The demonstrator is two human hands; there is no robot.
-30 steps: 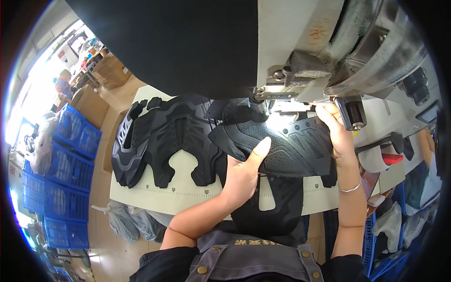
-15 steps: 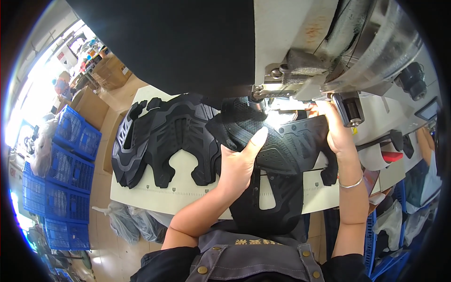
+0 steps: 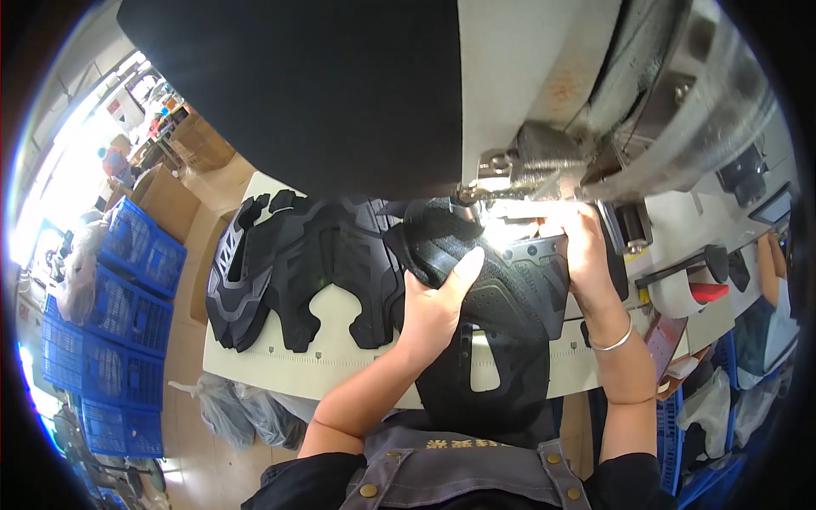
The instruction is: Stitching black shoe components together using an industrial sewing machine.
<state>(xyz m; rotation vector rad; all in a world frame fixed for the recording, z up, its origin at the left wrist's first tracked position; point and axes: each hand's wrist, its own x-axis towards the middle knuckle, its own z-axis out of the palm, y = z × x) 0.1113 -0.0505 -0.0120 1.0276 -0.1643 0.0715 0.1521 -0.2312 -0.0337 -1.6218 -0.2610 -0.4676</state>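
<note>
A black, perforated shoe upper (image 3: 503, 299) lies under the head of a sewing machine (image 3: 520, 168), its far edge at the lit needle area. My left hand (image 3: 433, 313) grips its left side, thumb pressed on top and the other fingers hidden beneath. At the right far edge, my right hand (image 3: 585, 259) is closed on the upper close to the needle; bright lamp glare washes out the fingertips. Part of the black material hangs over the table's front edge toward my apron.
Several flat black and grey shoe uppers (image 3: 327, 251) lie on the pale table (image 3: 331, 374) at left. Blue plastic crates (image 3: 127, 314) stand on the floor at far left, near cardboard boxes (image 3: 200, 140). A thread-like black spool part (image 3: 631, 228) sits right of the needle.
My right hand has drawn slightly left and toward me, its fingers bent more. The upper's right end has shifted left with it. My left hand keeps its grip, and the whole view has tilted slightly.
</note>
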